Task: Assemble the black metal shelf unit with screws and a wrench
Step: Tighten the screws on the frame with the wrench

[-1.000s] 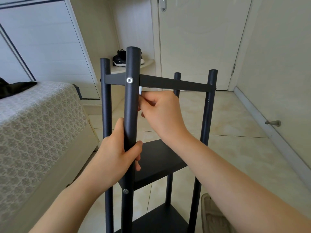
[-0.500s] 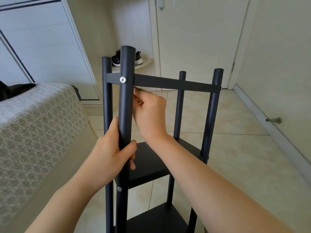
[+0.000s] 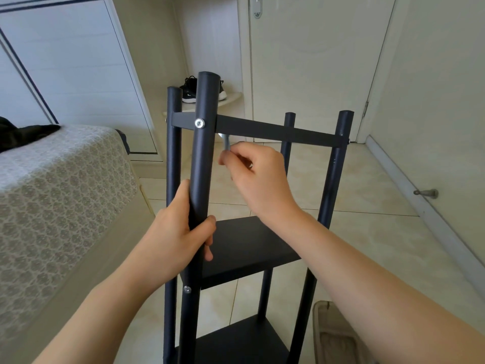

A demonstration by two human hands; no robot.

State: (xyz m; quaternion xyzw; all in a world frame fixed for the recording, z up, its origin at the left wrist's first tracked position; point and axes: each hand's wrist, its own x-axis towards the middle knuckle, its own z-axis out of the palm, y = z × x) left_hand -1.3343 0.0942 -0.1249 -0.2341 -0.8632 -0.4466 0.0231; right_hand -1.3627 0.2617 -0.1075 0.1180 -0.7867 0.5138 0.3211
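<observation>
The left hand point(image 3: 175, 232) is wrapped around the front post point(image 3: 203, 153) of the black shelf unit point(image 3: 244, 248). The right hand point(image 3: 259, 179) pinches a small silver wrench point(image 3: 226, 143) just under the top crossbar point(image 3: 275, 131), near the post's screw point(image 3: 199, 123). The unit stands upright on the tiled floor point(image 3: 367, 232) beside the bed point(image 3: 65, 193).

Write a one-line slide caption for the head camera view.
Left hand grips the front black metal post while right hand pinches a small silver wrench beneath the black top crossbar.
</observation>
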